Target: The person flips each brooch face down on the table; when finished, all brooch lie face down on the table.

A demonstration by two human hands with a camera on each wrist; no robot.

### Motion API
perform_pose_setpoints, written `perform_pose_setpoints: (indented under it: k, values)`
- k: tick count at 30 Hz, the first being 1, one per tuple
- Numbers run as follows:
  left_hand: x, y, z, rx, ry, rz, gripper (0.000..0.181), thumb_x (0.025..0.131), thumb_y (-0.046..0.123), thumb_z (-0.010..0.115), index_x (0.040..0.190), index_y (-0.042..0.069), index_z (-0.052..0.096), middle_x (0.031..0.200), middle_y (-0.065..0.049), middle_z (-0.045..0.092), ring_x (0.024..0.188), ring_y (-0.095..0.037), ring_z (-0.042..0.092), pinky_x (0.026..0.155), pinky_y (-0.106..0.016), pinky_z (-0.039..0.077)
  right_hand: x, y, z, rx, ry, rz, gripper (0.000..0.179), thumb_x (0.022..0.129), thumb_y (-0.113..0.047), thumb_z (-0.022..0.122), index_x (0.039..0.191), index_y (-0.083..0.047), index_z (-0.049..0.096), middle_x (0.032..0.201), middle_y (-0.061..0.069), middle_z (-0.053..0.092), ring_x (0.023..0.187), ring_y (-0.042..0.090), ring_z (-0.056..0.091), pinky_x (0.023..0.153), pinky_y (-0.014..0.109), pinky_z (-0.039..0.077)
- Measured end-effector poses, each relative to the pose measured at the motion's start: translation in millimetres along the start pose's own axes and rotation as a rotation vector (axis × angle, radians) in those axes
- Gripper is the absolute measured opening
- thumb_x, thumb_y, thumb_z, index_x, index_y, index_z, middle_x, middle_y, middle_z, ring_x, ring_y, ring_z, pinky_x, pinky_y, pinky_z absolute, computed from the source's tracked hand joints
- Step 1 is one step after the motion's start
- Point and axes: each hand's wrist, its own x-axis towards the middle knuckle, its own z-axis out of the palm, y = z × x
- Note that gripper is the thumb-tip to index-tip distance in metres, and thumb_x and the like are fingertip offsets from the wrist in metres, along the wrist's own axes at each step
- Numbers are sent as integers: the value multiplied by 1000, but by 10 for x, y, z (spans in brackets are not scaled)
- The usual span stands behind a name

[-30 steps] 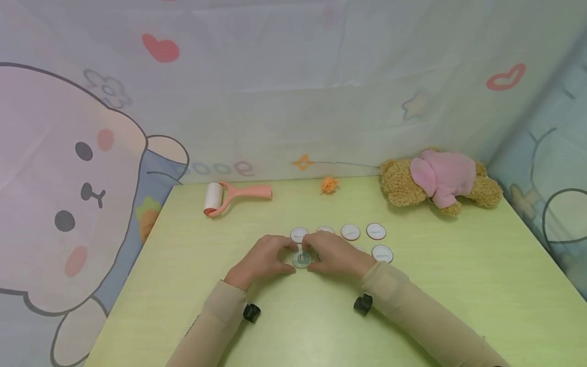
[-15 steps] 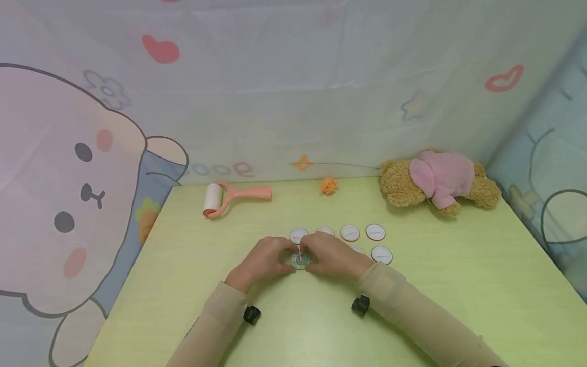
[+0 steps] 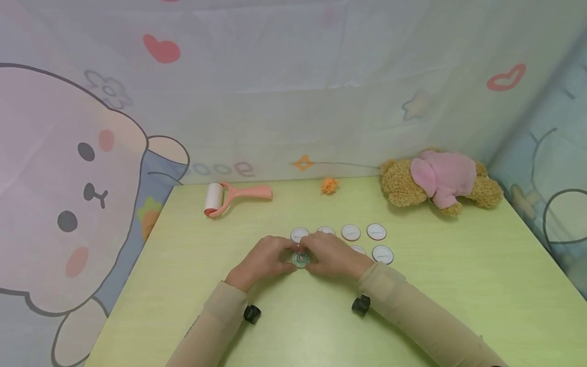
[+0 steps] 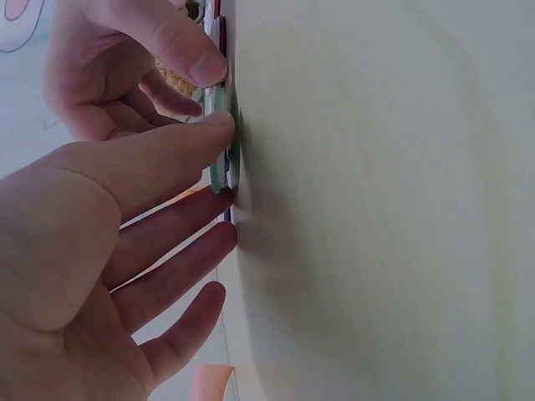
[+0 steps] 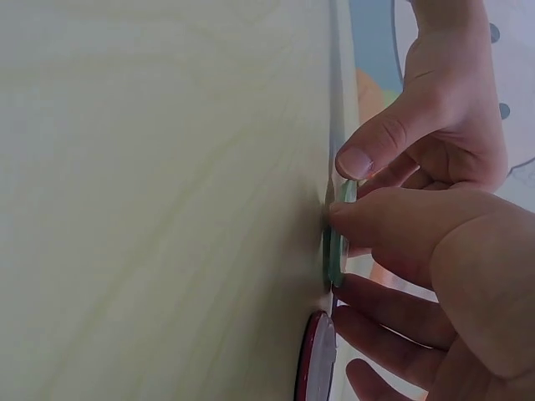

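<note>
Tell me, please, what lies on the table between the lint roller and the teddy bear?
In the head view, a small orange fluffy ball lies between the lint roller and the teddy bear; otherwise bare table.

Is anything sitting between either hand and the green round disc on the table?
Nothing visible does. The left hand and right hand both already pinch the green round disc at its rim, on the yellow-green table. White round discs lie just behind the hands, apart from the pinched one.
</note>
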Motion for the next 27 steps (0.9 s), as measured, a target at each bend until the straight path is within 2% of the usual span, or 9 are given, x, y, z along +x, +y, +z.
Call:
perform_pose_setpoints:
  k: [10,15,20,27]
  values:
    - [16,-13,-12,-56,15,17,24,82,11,91,103,7,79,104,-2,79,102,-19,73,93,-38,58,-27,8,-32,7,18,-9,27,82,-11,81,108,-10,72,104,0,70,94,15,63,85,35,55]
    - [16,-40,-9,-102,37,51,22,83,8,90,102,7,79,104,-2,78,102,-19,73,92,-39,59,-41,16,-46,62,35,-31,23,84,-8,79,106,-9,75,106,1,71,96,14,65,85,32,56]
    - [16,-69,-9,-134,65,85,20,83,6,88,101,7,80,104,-2,78,96,-18,73,84,-34,60,-38,34,-43,133,42,-54,18,87,-5,77,104,-8,77,109,3,70,101,15,66,89,30,56]
    - [18,-66,-14,-188,61,75,15,84,3,85,98,6,80,106,-4,78,91,-16,75,78,-27,61,-41,52,-45,143,47,-76,20,90,-6,74,109,-5,78,116,7,71,109,20,67,94,34,56]
